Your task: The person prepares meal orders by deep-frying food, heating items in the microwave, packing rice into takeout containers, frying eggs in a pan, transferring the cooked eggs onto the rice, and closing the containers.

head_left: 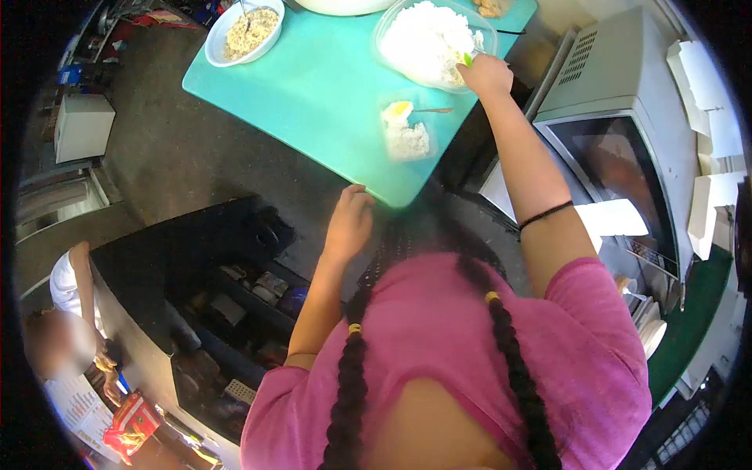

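My right hand [487, 76] is closed at the right rim of a clear tub of white rice [423, 35]; a small bit of green shows at its fingertips, and what it grips is too small to make out. On the near edge of the turquoise table [313, 102] rests my left hand [350, 219], its fingers bent over the edge and nothing visible in them. Between the hands lies a small clear container [409, 142] with rice and a piece of boiled egg [398, 112], with a thin brown stick or handle beside the egg.
A white bowl [244, 33] of pale food with a spoon stands at the table's far left. To the right is a microwave [619, 141]. Another person [74, 290] leans at a counter at lower left. A dark shelf unit [227, 305] stands left of me.
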`<state>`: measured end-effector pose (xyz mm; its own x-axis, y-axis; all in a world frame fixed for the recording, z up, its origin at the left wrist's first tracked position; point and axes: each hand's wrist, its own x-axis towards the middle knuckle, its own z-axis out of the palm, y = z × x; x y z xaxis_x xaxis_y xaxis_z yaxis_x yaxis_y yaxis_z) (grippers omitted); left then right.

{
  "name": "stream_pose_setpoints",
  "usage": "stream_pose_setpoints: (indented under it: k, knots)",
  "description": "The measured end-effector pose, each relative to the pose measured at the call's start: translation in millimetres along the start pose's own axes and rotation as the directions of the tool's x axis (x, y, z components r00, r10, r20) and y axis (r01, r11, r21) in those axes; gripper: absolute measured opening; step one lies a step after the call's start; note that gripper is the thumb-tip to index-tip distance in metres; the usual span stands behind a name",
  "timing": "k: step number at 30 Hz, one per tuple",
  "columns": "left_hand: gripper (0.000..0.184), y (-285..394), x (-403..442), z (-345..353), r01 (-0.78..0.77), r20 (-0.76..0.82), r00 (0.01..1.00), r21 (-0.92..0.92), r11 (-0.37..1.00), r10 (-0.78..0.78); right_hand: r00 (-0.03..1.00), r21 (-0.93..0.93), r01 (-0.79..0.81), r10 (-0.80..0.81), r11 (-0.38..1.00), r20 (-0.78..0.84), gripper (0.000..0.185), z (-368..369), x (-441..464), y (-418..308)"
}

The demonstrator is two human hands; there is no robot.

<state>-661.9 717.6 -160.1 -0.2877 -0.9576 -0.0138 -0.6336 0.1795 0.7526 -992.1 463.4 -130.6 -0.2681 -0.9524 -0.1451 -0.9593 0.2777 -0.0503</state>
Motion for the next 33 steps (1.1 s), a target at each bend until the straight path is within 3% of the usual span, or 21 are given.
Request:
stream_pose_setpoints:
  k: [3, 11, 14, 17, 19, 21, 23, 25, 27, 29, 31, 32, 33]
  knots:
    - [0.018, 4, -2, 1, 0.001, 0.025, 1.0, -0.012, 1.0, -0.001, 0.996, 0.02, -0.004, 0.002, 1.0, 0.092, 0.04, -3, 8, -5]
    - [0.015, 21, 2, 17, -0.099, 0.067, 0.993, -0.009, 0.995, 0.1, 0.992, 0.148, -0.044, 0.026, 0.988, 0.123, 0.042, 5, 18, 1]
    - [0.016, 40, 6, 24, -0.116, 0.121, 0.985, -0.063, 0.991, 0.123, 0.997, 0.272, -0.076, 0.07, 0.959, 0.03, 0.041, -5, 2, 5]
    - [0.016, 62, 6, 41, -0.137, 0.17, 0.974, -0.08, 0.987, 0.149, 0.993, 0.34, 0.006, 0.034, 0.94, -0.112, 0.039, -14, -39, 34]
    - [0.016, 69, 6, 60, -0.133, 0.255, 0.955, -0.09, 0.987, 0.152, 0.95, 0.562, 0.184, 0.002, 0.807, -0.313, 0.043, -15, -84, 63]
    - [0.016, 84, 7, 76, -0.2, 0.29, 0.931, -0.103, 0.974, 0.222, 0.952, 0.77, 0.247, 0.0, 0.588, -0.305, 0.045, -11, -135, 101]
    - [0.015, 99, 6, 95, -0.259, 0.329, 0.901, -0.119, 0.959, 0.284, 0.993, 0.917, 0.11, 0.006, 0.384, -0.122, 0.043, -18, -202, 148]
    - [0.015, 116, 4, 119, -0.351, 0.348, 0.858, -0.14, 0.926, 0.378, 0.998, 0.953, -0.058, 0.031, 0.298, 0.051, 0.042, -34, -272, 206]
    - [0.015, 138, -1, 145, -0.371, 0.328, 0.859, -0.131, 0.919, 0.394, 0.995, 0.989, 0.002, 0.099, 0.15, -0.017, 0.037, -43, -330, 274]
    - [0.019, 160, -1, 172, -0.413, 0.294, 0.841, -0.192, 0.89, 0.454, 0.95, 0.99, 0.081, 0.293, 0.118, -0.113, 0.03, -72, -373, 328]
    - [0.034, 191, -7, 201, -0.204, 0.354, 0.888, -0.27, 0.941, 0.294, 0.94, 0.987, 0.08, 0.319, 0.138, -0.121, 0.027, -101, -411, 382]
    - [0.034, 213, -10, 211, -0.217, 0.363, 0.877, -0.284, 0.934, 0.314, 0.928, 0.987, 0.036, 0.362, 0.16, -0.092, 0.026, -112, -429, 403]
    - [0.046, 235, -13, 219, -0.183, 0.365, 0.891, -0.258, 0.949, 0.271, 0.921, 0.985, 0.037, 0.376, 0.166, -0.098, 0.026, -116, -445, 417]
